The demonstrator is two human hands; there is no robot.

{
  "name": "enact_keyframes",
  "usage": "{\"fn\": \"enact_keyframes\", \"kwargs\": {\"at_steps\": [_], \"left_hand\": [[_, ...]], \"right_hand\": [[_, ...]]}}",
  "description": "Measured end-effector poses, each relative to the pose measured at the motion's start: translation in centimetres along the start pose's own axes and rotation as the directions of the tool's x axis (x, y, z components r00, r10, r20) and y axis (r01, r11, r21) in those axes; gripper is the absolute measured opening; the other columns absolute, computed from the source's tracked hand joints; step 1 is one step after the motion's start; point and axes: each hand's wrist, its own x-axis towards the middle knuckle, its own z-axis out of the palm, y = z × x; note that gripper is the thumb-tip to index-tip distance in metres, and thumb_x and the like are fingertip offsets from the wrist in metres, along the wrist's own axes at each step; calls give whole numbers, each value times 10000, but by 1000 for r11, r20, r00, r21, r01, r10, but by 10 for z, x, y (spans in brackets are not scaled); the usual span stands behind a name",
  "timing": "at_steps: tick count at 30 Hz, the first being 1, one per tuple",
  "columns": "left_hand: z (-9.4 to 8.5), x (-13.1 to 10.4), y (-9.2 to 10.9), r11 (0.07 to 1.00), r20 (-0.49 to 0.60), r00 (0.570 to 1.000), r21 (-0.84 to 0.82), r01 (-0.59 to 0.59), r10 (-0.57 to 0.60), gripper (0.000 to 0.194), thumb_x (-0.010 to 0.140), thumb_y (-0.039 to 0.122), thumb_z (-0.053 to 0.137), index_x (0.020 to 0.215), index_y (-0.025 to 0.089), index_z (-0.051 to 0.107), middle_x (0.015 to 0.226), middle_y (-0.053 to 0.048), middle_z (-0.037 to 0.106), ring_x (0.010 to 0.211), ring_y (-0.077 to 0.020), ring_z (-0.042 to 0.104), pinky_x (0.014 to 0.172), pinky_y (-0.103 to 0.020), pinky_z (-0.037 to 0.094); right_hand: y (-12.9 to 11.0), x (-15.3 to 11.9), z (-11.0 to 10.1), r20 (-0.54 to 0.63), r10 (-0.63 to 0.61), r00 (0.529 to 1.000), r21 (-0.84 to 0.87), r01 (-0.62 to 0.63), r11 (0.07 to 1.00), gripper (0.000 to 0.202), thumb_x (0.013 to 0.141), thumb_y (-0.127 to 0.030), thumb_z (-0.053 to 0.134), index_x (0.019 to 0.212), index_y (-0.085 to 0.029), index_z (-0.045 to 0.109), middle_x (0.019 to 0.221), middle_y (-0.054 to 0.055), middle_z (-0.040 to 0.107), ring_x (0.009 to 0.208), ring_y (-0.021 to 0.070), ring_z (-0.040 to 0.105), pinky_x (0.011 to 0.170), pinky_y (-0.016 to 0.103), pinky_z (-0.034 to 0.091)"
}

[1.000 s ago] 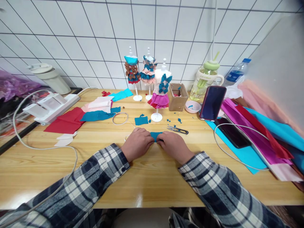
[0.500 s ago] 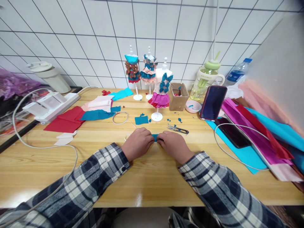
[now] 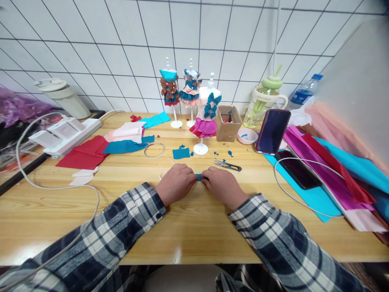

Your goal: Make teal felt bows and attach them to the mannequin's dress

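A small, teal-blue strip of crinkled, paper-like material (image 3: 199,177) is pinched between the two hands, low over the pale wooden table (image 3: 182,235). Its left end is gripped by the curled fingers of the left hand (image 3: 175,184), its right end by those of the right hand (image 3: 225,186); only a short band is left exposed between the fingertips. Both hands are turned with their backs up and knuckles raised, and the fingers are pointed inward toward each other. The forearms, covered by navy-and-white plaid sleeves (image 3: 106,233), are angled inward from the table's near edge. Dark-handled metal thread snips (image 3: 229,165) are seen just beyond the right hand. A flat, teal-blue rectangular piece (image 3: 181,153) is laid out near the white, round-based dress form with a magenta skirt (image 3: 205,127).
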Motion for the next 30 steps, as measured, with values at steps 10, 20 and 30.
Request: {"fn": "enact_keyframes", "kwargs": {"at_steps": [10, 20, 30], "left_hand": [[2, 0, -1, 1000, -33, 999, -18, -11, 11, 257, 910, 241, 444, 864, 183, 689, 784, -73, 631, 810, -202, 549, 739, -336, 417], [3, 0, -2, 999, -16, 1000, -38, 2, -3, 249, 921, 251, 442, 964, 185, 677, 821, -61, 662, 832, -204, 565, 761, -341, 426], [1, 1, -4, 998, -56, 997, -37, -58, 56, 272, 921, 235, 428, 887, 187, 693, 816, -68, 654, 836, -194, 560, 762, -342, 410]], "right_hand": [[0, -1, -2, 4, 1, 1000, -7, -1, 1000, 237, 928, -297, 438, 932, -243, 668, 923, 42, 635, 835, 156, 595, 665, 254, 381], [2, 0, -2, 18, -2, 1000, -2, 2, 1000, 221, 922, -310, 462, 950, -254, 673, 887, 33, 653, 845, 161, 602, 680, 257, 385], [3, -1, 0, -24, -9, 1000, 32, 10, 999, 181, 907, -286, 481, 976, -248, 644, 896, 21, 650, 850, 157, 596, 683, 257, 378]]}}
